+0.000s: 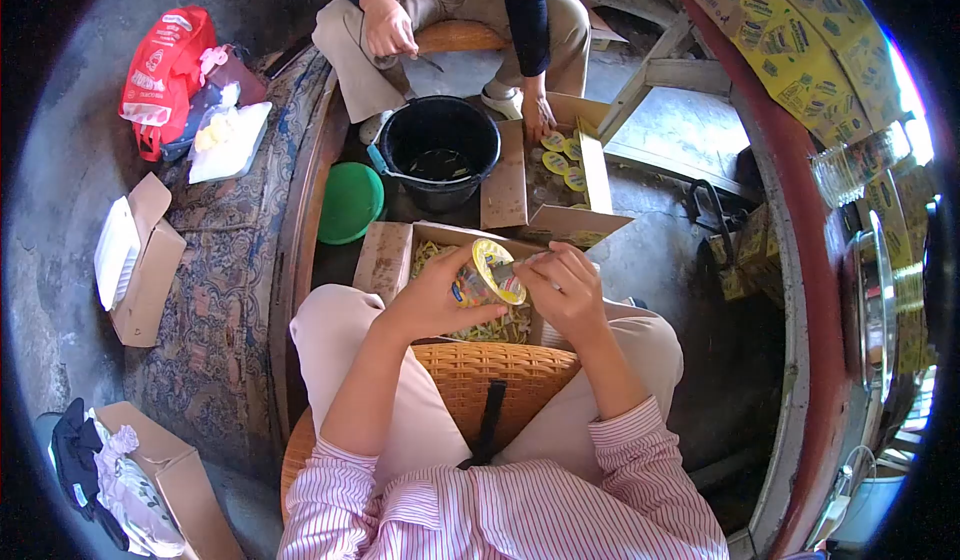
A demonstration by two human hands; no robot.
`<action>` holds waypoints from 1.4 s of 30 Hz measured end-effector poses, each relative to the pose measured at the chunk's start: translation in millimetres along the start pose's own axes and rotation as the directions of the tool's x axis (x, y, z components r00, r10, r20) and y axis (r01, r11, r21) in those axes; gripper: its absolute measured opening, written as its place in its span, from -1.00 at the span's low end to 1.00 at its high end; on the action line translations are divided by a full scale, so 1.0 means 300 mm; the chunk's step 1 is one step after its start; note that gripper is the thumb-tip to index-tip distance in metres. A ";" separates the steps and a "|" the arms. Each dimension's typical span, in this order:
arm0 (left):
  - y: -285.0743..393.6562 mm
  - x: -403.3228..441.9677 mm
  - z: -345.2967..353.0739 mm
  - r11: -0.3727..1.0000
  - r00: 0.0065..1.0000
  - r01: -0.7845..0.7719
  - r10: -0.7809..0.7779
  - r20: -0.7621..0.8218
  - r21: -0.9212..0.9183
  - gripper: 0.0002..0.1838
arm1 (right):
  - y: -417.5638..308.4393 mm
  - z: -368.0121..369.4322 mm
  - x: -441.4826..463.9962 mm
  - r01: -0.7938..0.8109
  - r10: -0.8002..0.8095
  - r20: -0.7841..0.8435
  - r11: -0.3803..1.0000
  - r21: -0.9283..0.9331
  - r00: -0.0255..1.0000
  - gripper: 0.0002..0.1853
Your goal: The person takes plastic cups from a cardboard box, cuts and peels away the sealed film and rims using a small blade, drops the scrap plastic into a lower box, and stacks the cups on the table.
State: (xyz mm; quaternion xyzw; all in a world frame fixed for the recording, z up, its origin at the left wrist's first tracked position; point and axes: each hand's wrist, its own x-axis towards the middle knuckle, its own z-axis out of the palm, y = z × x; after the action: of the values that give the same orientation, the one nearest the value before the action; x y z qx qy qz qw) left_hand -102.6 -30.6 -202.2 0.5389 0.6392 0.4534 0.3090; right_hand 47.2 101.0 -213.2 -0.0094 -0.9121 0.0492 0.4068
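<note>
My left hand (432,298) is wrapped around a clear plastic cup (480,285) with a yellow rim and a printed label, tilted so its round end faces up and right. The fingers of my right hand (568,285) are closed in a pinch against the cup's right side. A thin grey blade-like tool (507,268) shows between those fingers and the cup; its exact kind is unclear. Right below my hands, between my knees, stands an open cardboard box (385,258) holding yellow printed strips (470,332).
Opposite sits another person, one hand (537,112) reaching into a cardboard box (505,185) of yellow-lidded cups (555,162). A black bucket (440,150) and green lid (351,203) stand to the left. A wicker seat (500,370) shows beneath me; a red-edged frame (790,260) runs along the right.
</note>
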 end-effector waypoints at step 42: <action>-0.063 0.002 0.013 0.876 0.933 0.177 -0.004 0.361 -0.449 -0.30 | -0.021 -0.009 -0.004 -0.130 0.141 -0.070 0.981 0.145 0.988 -0.46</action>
State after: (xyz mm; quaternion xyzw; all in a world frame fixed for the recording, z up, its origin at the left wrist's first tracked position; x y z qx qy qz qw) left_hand -106.9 -29.2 -220.9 0.4874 0.4684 0.4778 0.5609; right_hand 50.2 94.9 -211.9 -0.0447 -0.8867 0.1404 0.4382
